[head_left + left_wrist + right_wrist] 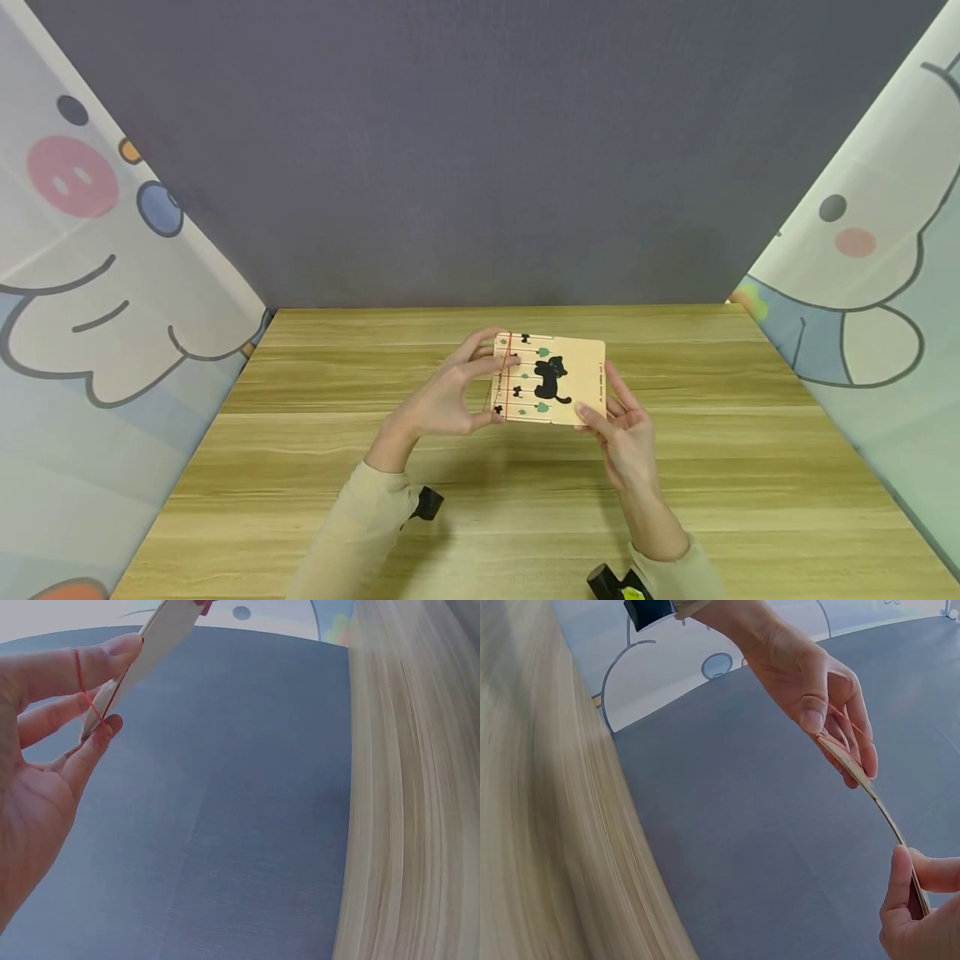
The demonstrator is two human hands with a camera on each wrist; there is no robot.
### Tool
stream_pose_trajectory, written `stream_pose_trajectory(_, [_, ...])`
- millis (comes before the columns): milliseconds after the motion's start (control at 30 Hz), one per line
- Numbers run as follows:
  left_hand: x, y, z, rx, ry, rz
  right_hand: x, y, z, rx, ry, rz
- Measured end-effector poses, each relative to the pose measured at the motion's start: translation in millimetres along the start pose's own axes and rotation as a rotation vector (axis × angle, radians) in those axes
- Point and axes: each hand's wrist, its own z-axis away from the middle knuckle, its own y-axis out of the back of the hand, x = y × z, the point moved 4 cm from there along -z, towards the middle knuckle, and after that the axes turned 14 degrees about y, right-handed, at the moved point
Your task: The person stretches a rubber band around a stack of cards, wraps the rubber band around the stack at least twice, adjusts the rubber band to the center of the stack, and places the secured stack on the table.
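Observation:
A small cream notebook (581, 367) with a black cat on its cover is held up above the table, cover toward the head camera. A thin red elastic band (507, 387) runs across its left end. My left hand (446, 400) holds that end by the edges, one finger lying over the cover near the band. In the left wrist view, the band (79, 671) passes over a finger and stands off the notebook (169, 630). My right hand (630, 437) pinches the opposite end, thumb on the cover; its other fingers are partly hidden behind.
Below the hands is a wood-grain table (315, 467). A dark grey panel (495, 167) rises behind it, and cartoon-printed panels (135, 333) flank both sides. Black wrist-camera mounts (427, 503) stick out near the sleeves.

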Motion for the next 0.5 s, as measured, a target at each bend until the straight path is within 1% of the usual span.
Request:
stream_pose_trajectory(133, [1.2,-2.1,-1.8,-0.01,-0.004,-0.033,2,1.5,-1,-0.007,0.008,-0.014])
stream_pose_trajectory(233, [3.3,-2.5,-3.2,-0.003,-0.026,-0.032,3,2.6,-1,-0.018,0.033,-0.028])
stream_pose_trajectory(333, [5.5,-3.4,-4.7,0.019,-0.08,-0.032,4,3.6,-1,-0.035,0.076,-0.035])
stream_pose_trajectory(367, [6.1,-3.9,-5.0,0.028,-0.1,-0.032,15,13.0,-5,-0.054,0.092,-0.088])
stream_pose_trajectory(467, [6.7,-5.1,-5.6,0.064,-0.152,-0.026,15,13.8,-6,-0.046,0.124,-0.081])
stream_pose_trajectory(500, [6.8,-5.1,-5.3,0.079,-0.16,-0.027,15,13.8,-6,-0.033,0.125,-0.082])
